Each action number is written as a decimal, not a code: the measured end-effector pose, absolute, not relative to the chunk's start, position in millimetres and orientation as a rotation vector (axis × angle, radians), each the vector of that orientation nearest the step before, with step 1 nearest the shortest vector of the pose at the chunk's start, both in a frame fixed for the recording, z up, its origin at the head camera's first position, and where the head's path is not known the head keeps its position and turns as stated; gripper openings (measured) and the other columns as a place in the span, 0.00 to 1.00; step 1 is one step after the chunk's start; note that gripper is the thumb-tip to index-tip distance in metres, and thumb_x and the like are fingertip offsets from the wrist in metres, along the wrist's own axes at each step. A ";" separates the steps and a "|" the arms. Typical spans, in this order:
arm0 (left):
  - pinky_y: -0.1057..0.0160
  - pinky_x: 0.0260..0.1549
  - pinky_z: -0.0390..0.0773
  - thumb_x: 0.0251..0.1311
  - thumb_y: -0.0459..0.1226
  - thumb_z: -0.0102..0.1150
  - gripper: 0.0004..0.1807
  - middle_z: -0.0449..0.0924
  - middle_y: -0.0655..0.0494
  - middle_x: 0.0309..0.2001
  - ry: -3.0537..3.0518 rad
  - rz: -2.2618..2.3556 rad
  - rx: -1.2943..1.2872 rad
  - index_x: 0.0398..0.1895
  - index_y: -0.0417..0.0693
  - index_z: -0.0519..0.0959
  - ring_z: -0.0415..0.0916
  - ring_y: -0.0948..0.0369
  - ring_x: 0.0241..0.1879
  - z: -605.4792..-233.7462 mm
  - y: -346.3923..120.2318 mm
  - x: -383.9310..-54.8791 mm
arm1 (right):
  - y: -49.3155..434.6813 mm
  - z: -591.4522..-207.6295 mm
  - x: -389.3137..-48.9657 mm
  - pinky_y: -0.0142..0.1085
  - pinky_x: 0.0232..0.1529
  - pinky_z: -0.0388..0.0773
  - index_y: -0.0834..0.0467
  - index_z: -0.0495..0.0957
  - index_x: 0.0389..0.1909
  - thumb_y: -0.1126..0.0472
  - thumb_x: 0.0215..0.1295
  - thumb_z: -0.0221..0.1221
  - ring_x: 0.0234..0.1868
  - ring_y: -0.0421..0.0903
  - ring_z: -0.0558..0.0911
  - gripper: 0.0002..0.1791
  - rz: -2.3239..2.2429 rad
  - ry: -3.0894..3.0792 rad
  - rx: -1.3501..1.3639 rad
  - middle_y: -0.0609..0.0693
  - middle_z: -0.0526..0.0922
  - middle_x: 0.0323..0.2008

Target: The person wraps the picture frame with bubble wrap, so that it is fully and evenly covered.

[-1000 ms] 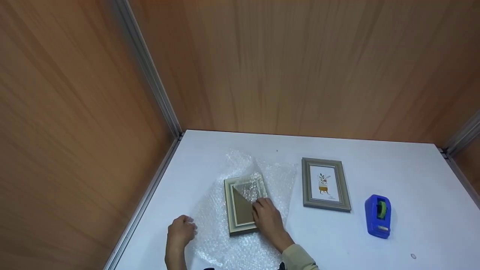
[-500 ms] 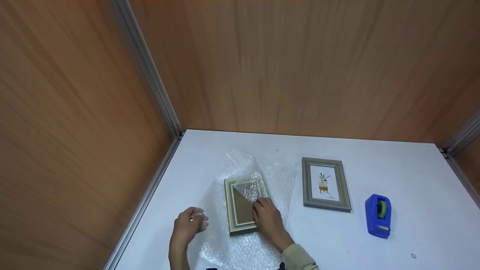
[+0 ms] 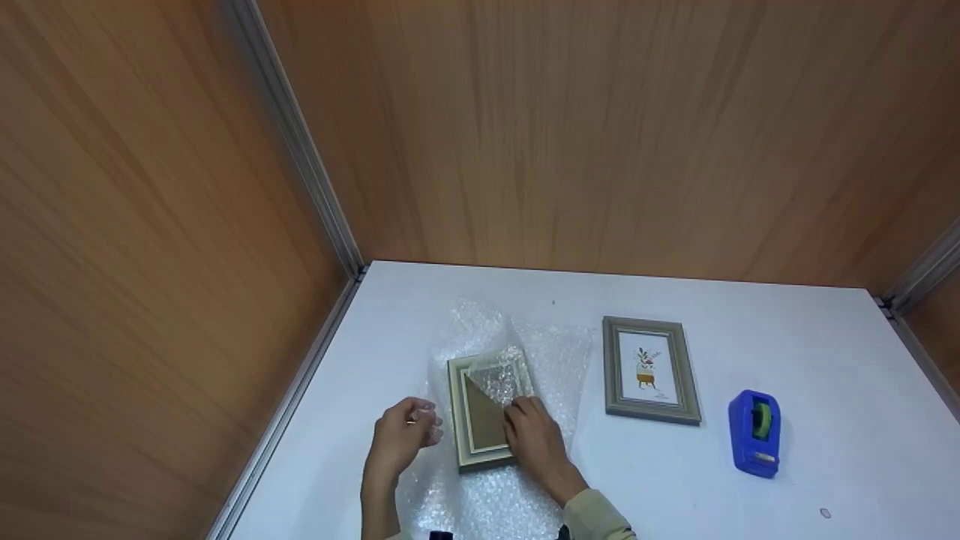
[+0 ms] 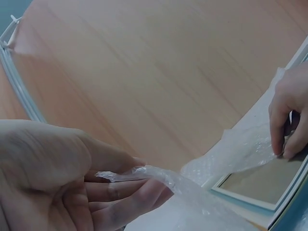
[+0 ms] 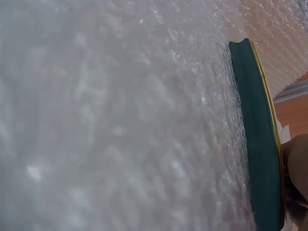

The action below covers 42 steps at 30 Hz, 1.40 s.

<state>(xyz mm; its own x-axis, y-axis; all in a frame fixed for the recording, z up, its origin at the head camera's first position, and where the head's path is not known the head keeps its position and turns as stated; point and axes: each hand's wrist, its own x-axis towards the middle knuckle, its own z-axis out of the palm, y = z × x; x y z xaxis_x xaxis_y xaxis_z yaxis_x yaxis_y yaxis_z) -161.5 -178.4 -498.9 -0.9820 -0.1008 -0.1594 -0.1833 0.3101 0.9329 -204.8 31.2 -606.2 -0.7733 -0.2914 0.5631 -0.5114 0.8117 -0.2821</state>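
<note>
A greenish picture frame (image 3: 486,421) lies on a sheet of bubble wrap (image 3: 556,361), one corner of which is folded over its upper right part. My right hand (image 3: 537,436) pinches the tip of that folded corner against the frame. Left of the frame, my left hand (image 3: 401,436) grips the sheet's left edge and holds it raised. In the left wrist view, the wrap (image 4: 190,199) runs out from between thumb and fingers. The right wrist view catches the frame's dark green side (image 5: 257,134), with part of the right hand (image 5: 296,166) at the edge.
A second picture frame (image 3: 651,369), with a plant drawing in it, lies to the right on the white table (image 3: 750,330). Further right stands a blue tape dispenser (image 3: 754,433) with a green roll. Wood-grain panels (image 3: 600,135) close off the back and left.
My left hand has moved right and slightly away from me, lifting the bubble wrap's left edge towards the frame. The right hand has stayed in place on the folded corner.
</note>
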 end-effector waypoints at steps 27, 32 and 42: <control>0.63 0.24 0.74 0.54 0.29 0.55 0.08 0.81 0.55 0.28 2.808 1.450 0.067 0.35 0.42 0.82 0.74 0.63 0.25 -540.0 -108.0 -188.7 | 40.8 -597.6 -207.8 0.35 0.39 0.76 0.57 0.82 0.36 0.60 0.59 0.61 0.41 0.43 0.74 0.07 0.618 -2.573 0.705 0.46 0.78 0.38; 0.62 0.25 0.72 0.53 0.30 0.57 0.07 0.80 0.56 0.27 2.897 1.341 0.098 0.34 0.43 0.82 0.73 0.62 0.25 -547.5 -103.6 -190.1 | 43.0 -595.7 -209.2 0.35 0.38 0.76 0.57 0.82 0.35 0.61 0.60 0.60 0.39 0.43 0.74 0.06 0.616 -2.595 0.727 0.45 0.77 0.37; 0.64 0.23 0.71 0.54 0.31 0.57 0.06 0.78 0.58 0.23 2.930 1.276 0.091 0.33 0.42 0.82 0.71 0.63 0.23 -555.3 -99.3 -190.1 | 45.2 -594.3 -209.5 0.34 0.37 0.75 0.55 0.78 0.37 0.63 0.62 0.56 0.37 0.41 0.74 0.05 0.720 -2.653 0.717 0.44 0.77 0.35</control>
<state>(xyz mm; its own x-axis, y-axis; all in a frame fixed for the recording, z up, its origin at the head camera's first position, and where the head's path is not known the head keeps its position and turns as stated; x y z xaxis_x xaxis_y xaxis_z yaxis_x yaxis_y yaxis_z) -190.1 -99.3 -555.3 -0.9969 0.0302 0.0732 0.0742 0.6802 0.7293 -209.5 45.2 -594.3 -0.8305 -0.3856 0.4020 -0.5360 0.7497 -0.3881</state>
